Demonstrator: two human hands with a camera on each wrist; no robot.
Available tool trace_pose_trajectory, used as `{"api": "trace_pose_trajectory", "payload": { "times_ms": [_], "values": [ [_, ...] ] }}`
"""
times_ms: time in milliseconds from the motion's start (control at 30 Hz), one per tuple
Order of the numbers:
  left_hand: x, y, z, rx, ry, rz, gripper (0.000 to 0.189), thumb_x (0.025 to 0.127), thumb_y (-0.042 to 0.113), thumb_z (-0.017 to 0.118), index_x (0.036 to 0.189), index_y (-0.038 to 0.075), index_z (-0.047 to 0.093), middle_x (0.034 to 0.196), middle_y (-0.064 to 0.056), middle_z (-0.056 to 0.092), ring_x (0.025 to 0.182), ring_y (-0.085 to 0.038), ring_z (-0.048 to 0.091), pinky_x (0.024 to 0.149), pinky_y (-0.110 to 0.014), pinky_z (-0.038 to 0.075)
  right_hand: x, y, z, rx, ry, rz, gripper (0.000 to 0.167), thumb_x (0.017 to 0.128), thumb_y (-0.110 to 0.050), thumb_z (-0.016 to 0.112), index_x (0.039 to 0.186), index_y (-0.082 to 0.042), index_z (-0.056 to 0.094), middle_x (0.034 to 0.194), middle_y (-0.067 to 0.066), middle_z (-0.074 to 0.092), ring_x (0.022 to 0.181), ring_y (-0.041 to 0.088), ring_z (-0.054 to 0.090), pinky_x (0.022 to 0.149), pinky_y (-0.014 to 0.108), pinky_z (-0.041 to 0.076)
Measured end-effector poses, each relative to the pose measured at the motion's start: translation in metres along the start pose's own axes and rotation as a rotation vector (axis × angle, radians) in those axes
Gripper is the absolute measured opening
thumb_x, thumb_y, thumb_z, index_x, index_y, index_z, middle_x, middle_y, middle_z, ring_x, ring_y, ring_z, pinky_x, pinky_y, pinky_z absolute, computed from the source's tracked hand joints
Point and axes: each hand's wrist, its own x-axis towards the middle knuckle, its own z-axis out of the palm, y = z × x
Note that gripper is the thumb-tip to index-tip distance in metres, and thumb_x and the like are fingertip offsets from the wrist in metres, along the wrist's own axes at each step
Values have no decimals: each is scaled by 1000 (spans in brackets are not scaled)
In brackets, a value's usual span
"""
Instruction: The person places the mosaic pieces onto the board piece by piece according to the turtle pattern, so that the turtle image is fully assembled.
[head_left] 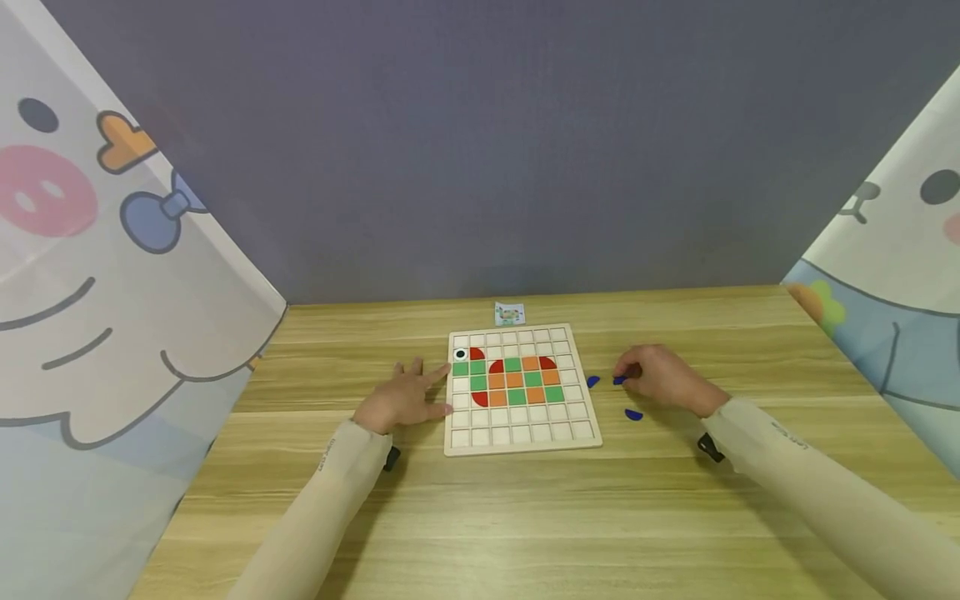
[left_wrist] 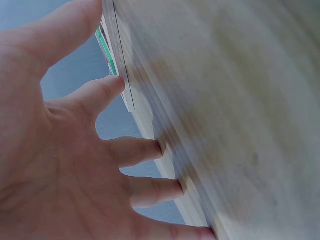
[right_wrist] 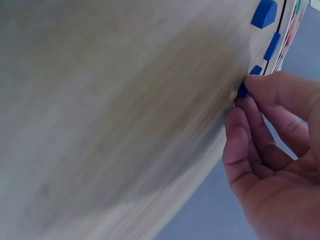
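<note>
A square wooden grid board (head_left: 517,433) lies on the table, partly filled with green, orange and red tiles and an eye tile (head_left: 461,354). My left hand (head_left: 403,398) has its fingers spread at the board's left edge; in the left wrist view the thumb and index finger (left_wrist: 102,95) meet that edge and the other fingertips rest on the table. Right of the board, my right hand (head_left: 663,379) pinches a small blue piece (right_wrist: 243,91) between thumb and fingers, low at the tabletop. Loose blue half-round pieces (head_left: 633,414) lie near it, one (head_left: 593,381) close to the board.
A small picture card (head_left: 510,314) lies behind the board's back edge. Beyond the wooden table (head_left: 487,517) stands a grey partition (head_left: 517,150), with cartoon-printed panels (head_left: 97,333) on both sides.
</note>
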Motion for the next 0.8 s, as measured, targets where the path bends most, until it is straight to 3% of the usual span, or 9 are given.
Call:
{"api": "trace_pose_trajectory", "payload": {
  "times_ms": [433, 533, 800],
  "values": [
    [0, 1, -1, 21, 2, 5, 76, 88, 52, 59, 151, 32, 21, 152, -28, 8, 132, -57, 7, 88, -75, 26, 0, -1, 4, 12, 40, -6, 14, 76, 1, 72, 85, -9, 68, 78, -5, 63, 71, 10, 58, 63, 30, 50],
    [0, 1, 0, 10, 5, 6, 76, 88, 51, 60, 151, 32, 22, 152, -28, 8, 132, -57, 7, 88, -75, 26, 0, -10, 5, 34, 68, -17, 14, 77, -1, 72, 85, -12, 68, 79, -7, 61, 71, 9, 57, 63, 29, 49],
    [-1, 1, -1, 9, 4, 10, 76, 88, 52, 60, 151, 31, 23, 152, -28, 8, 132, -58, 7, 87, -75, 28, 5, -55, 16, 124, 123, -139, 14, 79, 0, 70, 85, -12, 71, 81, -7, 62, 67, 10, 52, 58, 27, 46]
  ]
}}
